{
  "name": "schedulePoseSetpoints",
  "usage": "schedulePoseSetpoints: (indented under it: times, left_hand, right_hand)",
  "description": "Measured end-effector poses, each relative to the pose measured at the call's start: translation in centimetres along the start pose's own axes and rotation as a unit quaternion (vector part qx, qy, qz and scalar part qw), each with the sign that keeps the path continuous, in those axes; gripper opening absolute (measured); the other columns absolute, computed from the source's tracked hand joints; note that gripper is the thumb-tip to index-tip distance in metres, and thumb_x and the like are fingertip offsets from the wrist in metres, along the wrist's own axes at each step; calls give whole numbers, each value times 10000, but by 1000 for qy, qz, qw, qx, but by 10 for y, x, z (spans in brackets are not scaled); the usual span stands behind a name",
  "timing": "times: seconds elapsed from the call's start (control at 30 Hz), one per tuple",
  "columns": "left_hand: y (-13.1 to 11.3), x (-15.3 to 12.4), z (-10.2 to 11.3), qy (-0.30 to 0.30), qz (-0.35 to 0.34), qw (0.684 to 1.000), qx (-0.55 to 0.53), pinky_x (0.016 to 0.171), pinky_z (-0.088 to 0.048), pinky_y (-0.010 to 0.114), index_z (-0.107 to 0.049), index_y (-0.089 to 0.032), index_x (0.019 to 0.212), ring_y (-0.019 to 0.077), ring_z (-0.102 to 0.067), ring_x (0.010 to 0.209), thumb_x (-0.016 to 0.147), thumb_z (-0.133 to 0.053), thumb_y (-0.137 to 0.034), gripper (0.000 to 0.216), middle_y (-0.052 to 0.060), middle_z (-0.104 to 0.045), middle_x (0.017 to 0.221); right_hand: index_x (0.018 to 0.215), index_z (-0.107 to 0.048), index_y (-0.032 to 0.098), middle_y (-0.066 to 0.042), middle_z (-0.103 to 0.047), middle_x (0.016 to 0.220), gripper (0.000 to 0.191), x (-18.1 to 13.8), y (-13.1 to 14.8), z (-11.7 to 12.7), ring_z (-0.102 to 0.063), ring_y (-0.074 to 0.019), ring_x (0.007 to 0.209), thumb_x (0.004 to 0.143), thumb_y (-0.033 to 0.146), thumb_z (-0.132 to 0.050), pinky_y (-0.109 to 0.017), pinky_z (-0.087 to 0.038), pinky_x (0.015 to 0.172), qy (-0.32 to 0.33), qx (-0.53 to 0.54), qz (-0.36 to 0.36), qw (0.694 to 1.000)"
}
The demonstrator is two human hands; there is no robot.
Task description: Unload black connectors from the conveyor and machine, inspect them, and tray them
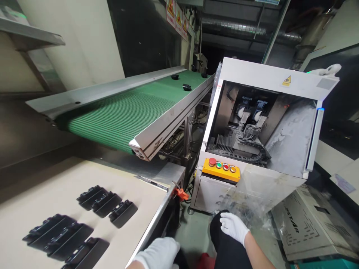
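Note:
Both of my hands wear white gloves. My right hand (234,228) rests on a black-trousered knee (224,243), holding nothing, with its fingers slightly apart. At the bottom edge, my left hand (158,254) lies over something dark beside the metal edge of a beige table (56,179). Its fingers are partly out of the picture. Several black moulded plastic parts (106,204) lie in two rows on the table, left of both hands and not touching them. Two small black pieces (186,87) sit far up a green conveyor belt (120,116).
A white machine cabinet (260,74) stands open at right, showing cable chains and rollers, with a yellow button box (221,169) below. An orange clamp (181,194) grips the table edge. Clear plastic film (238,201) hangs by the cabinet, and a beige equipment unit (311,228) stands at lower right.

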State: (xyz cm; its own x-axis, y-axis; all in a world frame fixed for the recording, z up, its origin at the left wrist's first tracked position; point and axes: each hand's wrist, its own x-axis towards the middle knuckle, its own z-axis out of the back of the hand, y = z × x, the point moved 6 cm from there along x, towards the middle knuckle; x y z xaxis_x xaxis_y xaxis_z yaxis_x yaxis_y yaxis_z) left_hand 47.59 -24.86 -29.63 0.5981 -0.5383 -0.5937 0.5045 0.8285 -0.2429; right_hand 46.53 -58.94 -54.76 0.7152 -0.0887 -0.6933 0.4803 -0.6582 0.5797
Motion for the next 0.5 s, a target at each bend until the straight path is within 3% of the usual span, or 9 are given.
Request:
schedulePoseSetpoints:
  times: [0.23, 0.5]
  left_hand:
    - [-3, -6, 5, -20, 3, 1000, -13, 1037, -553, 507, -776, -123, 1193, 426, -695, 1178, 782, -588, -355, 507, 240, -739, 1192]
    - [4, -1, 0, -32, 12, 999, -38, 1012, -560, 478, -791, -133, 1155, 412, -710, 1145, 763, -607, -400, 509, 230, -752, 1153]
  right_hand:
    - [957, -737, 162, -87, -762, 938, 162, 1, -2, 21, -662, -104, 665, 817, 241, -727, -250, -585, 742, -33, 65, 31, 997]
    - [946, -739, 156, -98, -776, 974, 133, 14, -4, 13, -674, -116, 673, 835, 230, -726, -276, -598, 733, -20, 65, 12, 998]
